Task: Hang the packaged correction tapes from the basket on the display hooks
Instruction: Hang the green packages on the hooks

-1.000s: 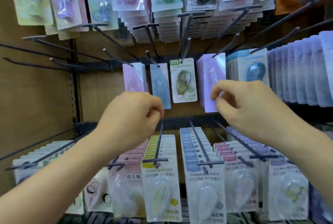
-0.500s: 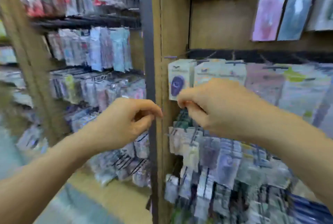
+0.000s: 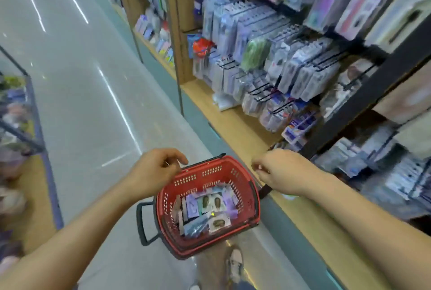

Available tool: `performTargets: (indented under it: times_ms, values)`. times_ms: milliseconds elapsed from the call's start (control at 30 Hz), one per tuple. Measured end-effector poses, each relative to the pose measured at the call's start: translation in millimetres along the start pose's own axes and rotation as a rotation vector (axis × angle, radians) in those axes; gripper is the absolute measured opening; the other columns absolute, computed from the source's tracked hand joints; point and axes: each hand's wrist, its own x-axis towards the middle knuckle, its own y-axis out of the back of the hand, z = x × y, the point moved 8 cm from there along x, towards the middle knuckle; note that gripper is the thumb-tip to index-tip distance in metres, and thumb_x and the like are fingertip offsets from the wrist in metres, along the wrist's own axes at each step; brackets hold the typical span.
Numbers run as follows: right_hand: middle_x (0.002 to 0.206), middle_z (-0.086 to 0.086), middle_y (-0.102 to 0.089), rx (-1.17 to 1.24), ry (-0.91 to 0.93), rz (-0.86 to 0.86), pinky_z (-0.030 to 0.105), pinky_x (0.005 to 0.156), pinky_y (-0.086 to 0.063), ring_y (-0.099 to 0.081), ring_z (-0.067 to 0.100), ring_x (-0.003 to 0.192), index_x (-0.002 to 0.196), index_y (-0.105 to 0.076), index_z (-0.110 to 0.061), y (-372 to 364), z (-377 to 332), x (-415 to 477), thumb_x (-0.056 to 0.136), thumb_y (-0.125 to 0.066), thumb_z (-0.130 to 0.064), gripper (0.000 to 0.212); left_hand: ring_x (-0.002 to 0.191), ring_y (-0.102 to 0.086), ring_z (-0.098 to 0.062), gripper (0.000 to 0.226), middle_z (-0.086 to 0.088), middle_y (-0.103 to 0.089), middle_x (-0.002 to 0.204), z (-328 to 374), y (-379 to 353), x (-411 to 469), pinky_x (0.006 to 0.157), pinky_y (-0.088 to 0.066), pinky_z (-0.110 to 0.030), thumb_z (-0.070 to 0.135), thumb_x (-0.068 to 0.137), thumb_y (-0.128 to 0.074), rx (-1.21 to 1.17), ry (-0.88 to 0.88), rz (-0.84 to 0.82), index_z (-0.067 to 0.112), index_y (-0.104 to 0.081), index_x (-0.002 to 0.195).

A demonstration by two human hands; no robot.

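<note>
Loosely, left hand (image 3: 155,173) and right hand (image 3: 282,174) curl empty over basket (image 3: 211,171).

correction tapes (image 3: 205,210) in basket (image 3: 210,169), shelves (image 3: 291,56) right

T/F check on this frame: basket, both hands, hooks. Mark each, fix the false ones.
1. The red basket stands on the floor. True.
2. The basket is empty. False: packaged correction tapes lie in it.
3. The left hand grips a package. False: it holds nothing and is above the basket's far rim.
4. The right hand holds no package. True.
5. The display hooks are bare. False: packages hang on them.
</note>
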Motion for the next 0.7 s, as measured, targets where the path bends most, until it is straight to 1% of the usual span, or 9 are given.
performTargets:
  times_ms: [33, 100, 167, 267, 333, 433, 500, 600, 700]
  values:
    - [0.094, 0.005, -0.065, 0.018, 0.000, -0.051, 0.042, 0.077, -0.052, -0.061, 0.029, 0.090, 0.087, -0.050, -0.023, -22, 2, 17, 0.095, -0.041, -0.027, 0.013, 0.065, -0.063, -0.002, 0.031, 0.007, -0.071, 0.076, -26, -10, 2, 0.070, -0.055, -0.025, 0.004, 0.090, -0.052, -0.020, 0.071, -0.006, 0.030, -0.070, 0.086]
    - [0.090, 0.004, -0.064, 0.049, 0.008, -0.145, 0.046, 0.083, -0.051, -0.062, 0.029, 0.090, 0.090, -0.055, -0.020, -66, 8, 51, 0.092, -0.043, -0.024, 0.013, 0.074, -0.068, -0.018, 0.031, 0.004, -0.072, 0.076, -71, -33, 5, 0.076, -0.058, -0.035, 0.003, 0.088, -0.053, -0.073, 0.202, -0.013, 0.028, -0.071, 0.086]
    - [0.090, 0.005, -0.065, 0.082, -0.001, -0.233, 0.045, 0.082, -0.051, -0.062, 0.031, 0.090, 0.083, -0.050, -0.024, -114, 21, 84, 0.090, -0.045, -0.023, 0.009, 0.076, -0.068, -0.025, 0.032, 0.000, -0.073, 0.077, -108, -58, 10, 0.075, -0.057, -0.036, -0.001, 0.087, -0.052, -0.104, 0.315, 0.001, 0.025, -0.071, 0.084]
    - [0.104, 0.006, -0.068, 0.149, -0.029, -0.326, 0.040, 0.079, -0.052, -0.064, 0.031, 0.098, 0.086, -0.049, -0.029, -184, 42, 127, 0.091, -0.047, -0.026, 0.006, 0.071, -0.063, -0.008, 0.033, 0.009, -0.069, 0.077, -157, -106, 22, 0.072, -0.050, -0.021, -0.002, 0.088, -0.054, -0.138, 0.446, 0.005, 0.027, -0.068, 0.082]
    - [0.111, 0.006, -0.069, 0.198, -0.073, -0.377, 0.038, 0.084, -0.051, -0.063, 0.030, 0.106, 0.101, -0.060, -0.024, -230, 55, 154, 0.093, -0.049, -0.024, 0.013, 0.076, -0.064, -0.003, 0.037, 0.012, -0.070, 0.081, -194, -144, 34, 0.079, -0.051, -0.024, -0.002, 0.087, -0.056, -0.161, 0.520, -0.012, 0.032, -0.067, 0.078]
    - [0.119, 0.006, -0.068, 0.282, -0.178, -0.418, 0.035, 0.087, -0.047, -0.062, 0.029, 0.113, 0.121, -0.061, -0.019, -306, 76, 194, 0.094, -0.054, -0.022, 0.029, 0.087, -0.066, -0.004, 0.042, 0.015, -0.071, 0.089, -256, -209, 55, 0.085, -0.050, -0.024, -0.001, 0.087, -0.055, -0.172, 0.628, -0.064, 0.038, -0.064, 0.074]
    - [0.119, 0.008, -0.068, 0.334, -0.215, -0.424, 0.035, 0.086, -0.047, -0.062, 0.029, 0.112, 0.125, -0.060, -0.019, -363, 85, 223, 0.093, -0.056, -0.021, 0.033, 0.090, -0.067, -0.011, 0.037, 0.010, -0.072, 0.091, -297, -255, 79, 0.084, -0.049, -0.024, 0.000, 0.087, -0.055, -0.148, 0.662, -0.109, 0.035, -0.065, 0.078]
    - [0.128, 0.010, -0.063, 0.382, -0.230, -0.456, 0.037, 0.092, -0.048, -0.059, 0.030, 0.118, 0.135, -0.053, -0.017, -461, 89, 271, 0.091, -0.058, -0.017, 0.044, 0.100, -0.068, -0.023, 0.021, -0.001, -0.074, 0.101, -365, -334, 128, 0.084, -0.049, -0.029, 0.009, 0.088, -0.058, -0.048, 0.649, -0.205, 0.024, -0.071, 0.097]
    - [0.136, 0.014, -0.057, 0.375, -0.250, -0.508, 0.039, 0.096, -0.047, -0.055, 0.033, 0.122, 0.145, -0.041, -0.015, -555, 95, 316, 0.092, -0.058, -0.017, 0.056, 0.104, -0.066, -0.029, 0.022, -0.008, -0.072, 0.110, -425, -415, 179, 0.086, -0.051, -0.034, 0.014, 0.089, -0.058, 0.045, 0.602, -0.298, 0.021, -0.070, 0.106]
